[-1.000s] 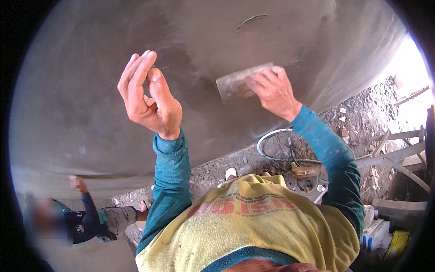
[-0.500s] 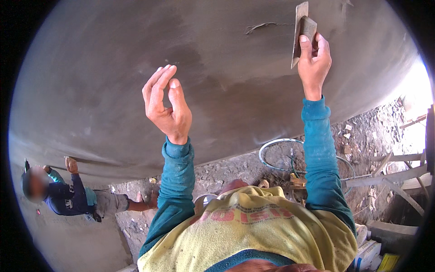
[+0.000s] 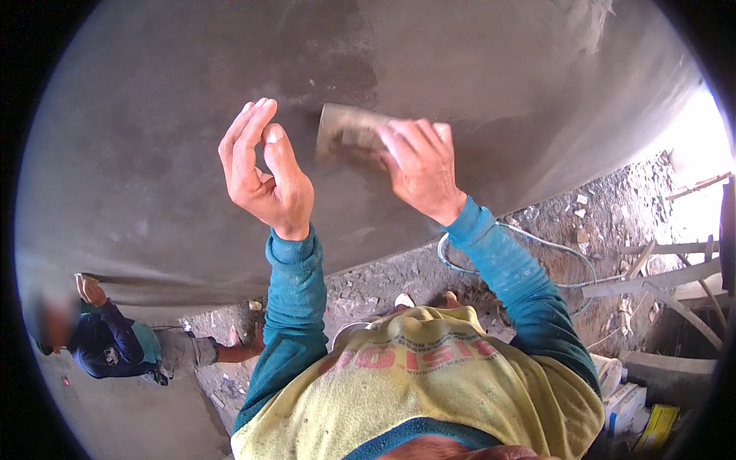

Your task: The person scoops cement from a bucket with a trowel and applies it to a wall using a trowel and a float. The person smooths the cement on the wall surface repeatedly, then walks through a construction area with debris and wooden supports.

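A large grey plastered wall [image 3: 176,146] spreads across the upper part of the view, with darker, damp-looking patches. My right hand [image 3: 425,165] grips a flat plastering trowel [image 3: 333,126] by its handle, its blade lying against or very close to the wall, left of the hand. Motion blurs the trowel and the fingers, so the handle barely shows. My left hand [image 3: 268,176] is raised beside the trowel, in front of the wall, holding nothing. Its fingers are loosely curved, with a gap between them and the thumb.
At the far left a co-worker [image 3: 115,341] reaches a hand toward the same wall. A pale hose [image 3: 567,249] loops over the rubble-strewn ground [image 3: 383,284]. Wooden planks [image 3: 652,277] stand at the right, above boxes [image 3: 625,406] near the lower right edge.
My right hand has swept the trowel left and down across the wall, and the blade has turned from upright to sideways. My left hand has shifted slightly left. The co-worker's raised hand has moved left.
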A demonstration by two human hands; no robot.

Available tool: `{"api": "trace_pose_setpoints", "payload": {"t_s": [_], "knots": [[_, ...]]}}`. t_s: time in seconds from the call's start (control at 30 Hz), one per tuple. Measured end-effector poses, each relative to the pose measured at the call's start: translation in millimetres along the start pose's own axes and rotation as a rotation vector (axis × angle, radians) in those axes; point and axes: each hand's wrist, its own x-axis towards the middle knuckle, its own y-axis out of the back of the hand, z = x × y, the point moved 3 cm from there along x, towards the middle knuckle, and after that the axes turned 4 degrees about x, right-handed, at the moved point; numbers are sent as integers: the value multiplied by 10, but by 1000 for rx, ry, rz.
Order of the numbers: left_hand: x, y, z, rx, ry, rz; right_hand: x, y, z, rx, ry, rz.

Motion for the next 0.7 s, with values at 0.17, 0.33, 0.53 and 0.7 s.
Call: {"api": "trace_pose_setpoints", "payload": {"t_s": [0.17, 0.33, 0.53, 0.7], "knots": [[-49, 57, -98, 17, -114, -25, -238, 260, 149, 2, -26, -133], [-66, 72, -59, -68, -23, 12, 232, 1074, 621, -339, 165, 43], [-34, -91, 61, -72, -98, 15, 715, 1416, 850, -565, 429, 38], [-52, -252, 217, -94, -85, 35, 924, 1453, 866, -567, 526, 63]]}}
